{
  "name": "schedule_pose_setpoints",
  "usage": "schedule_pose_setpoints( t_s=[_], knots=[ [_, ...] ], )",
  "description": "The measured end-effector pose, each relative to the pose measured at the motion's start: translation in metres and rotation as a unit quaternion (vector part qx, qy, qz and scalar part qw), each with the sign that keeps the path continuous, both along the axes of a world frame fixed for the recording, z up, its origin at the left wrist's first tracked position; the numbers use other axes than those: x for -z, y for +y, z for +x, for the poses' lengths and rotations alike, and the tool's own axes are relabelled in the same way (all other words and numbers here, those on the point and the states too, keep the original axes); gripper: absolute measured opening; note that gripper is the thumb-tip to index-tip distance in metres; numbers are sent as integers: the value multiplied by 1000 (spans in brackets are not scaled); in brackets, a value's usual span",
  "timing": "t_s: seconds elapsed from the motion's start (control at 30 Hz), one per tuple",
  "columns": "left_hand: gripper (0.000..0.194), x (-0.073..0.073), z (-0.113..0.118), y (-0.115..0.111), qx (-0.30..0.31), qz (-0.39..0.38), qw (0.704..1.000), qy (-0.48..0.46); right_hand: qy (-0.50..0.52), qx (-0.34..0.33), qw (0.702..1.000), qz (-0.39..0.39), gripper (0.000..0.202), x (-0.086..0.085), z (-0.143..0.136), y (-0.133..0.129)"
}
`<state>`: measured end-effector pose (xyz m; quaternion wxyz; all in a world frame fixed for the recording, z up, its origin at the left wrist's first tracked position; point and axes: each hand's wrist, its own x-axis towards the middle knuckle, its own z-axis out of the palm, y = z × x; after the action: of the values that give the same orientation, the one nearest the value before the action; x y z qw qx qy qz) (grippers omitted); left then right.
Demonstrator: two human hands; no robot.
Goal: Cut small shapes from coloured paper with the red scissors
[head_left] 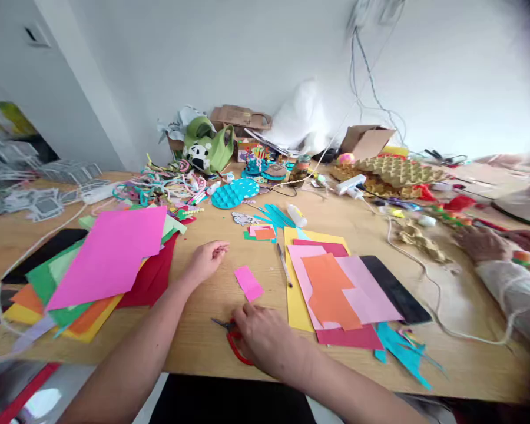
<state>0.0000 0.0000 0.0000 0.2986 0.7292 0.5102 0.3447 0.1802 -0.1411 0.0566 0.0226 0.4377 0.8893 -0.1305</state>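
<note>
My right hand [265, 338] lies over a pair of scissors [237, 347] with red handles near the table's front edge. Its fingers are closed about the handles, and the dark blades point left. My left hand [207, 261] is held over the wood, with its fingers curled together and nothing visible in them. Between the two hands lies a small pink paper rectangle [249, 284], flat on the table. Farther back, several small cut papers [264, 233] in orange, pink and green overlap. A thin pen-like tool [285, 266] rests to the right of the pink rectangle.
Coloured sheets topped by a large pink sheet [115, 253] pile up at left. On the right are yellow, pink and orange sheets [331, 288], a black tablet-like slab [395, 288] and blue scraps [401, 350]. A glue bottle [297, 215] lies behind. Another person's hand [481, 242] is at far right.
</note>
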Motion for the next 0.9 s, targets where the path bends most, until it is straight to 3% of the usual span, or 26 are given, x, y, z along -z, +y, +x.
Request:
schedule_pose_setpoints(
  t_s=[0.07, 0.17, 0.27, 0.37, 0.53, 0.7, 0.9],
  knots=[
    [32, 2, 1, 0, 3, 3, 1000, 1, 40, 32, 998, -27, 23, -12, 22, 9],
    [32, 4, 3, -1, 9, 0, 1000, 2, 92, 136, 985, -54, 27, -22, 58, 33],
    [32, 4, 5, -1, 16, -10, 1000, 4, 49, 257, 965, -31, 24, -19, 90, 65],
    [32, 2, 7, -3, 23, -9, 1000, 14, -33, 314, 949, -16, 32, -6, 101, 90],
    [35, -4, 15, -13, 108, 77, 988, 78, -82, 299, 950, -22, 29, 11, 86, 102],
    [42, -11, 27, -28, 230, 102, 958, 141, -74, 276, 958, -18, 20, 12, 68, 85],
    [13, -19, 25, -31, 251, 86, 946, 188, -28, 205, 978, -33, 19, 16, 53, 55]
  ],
)
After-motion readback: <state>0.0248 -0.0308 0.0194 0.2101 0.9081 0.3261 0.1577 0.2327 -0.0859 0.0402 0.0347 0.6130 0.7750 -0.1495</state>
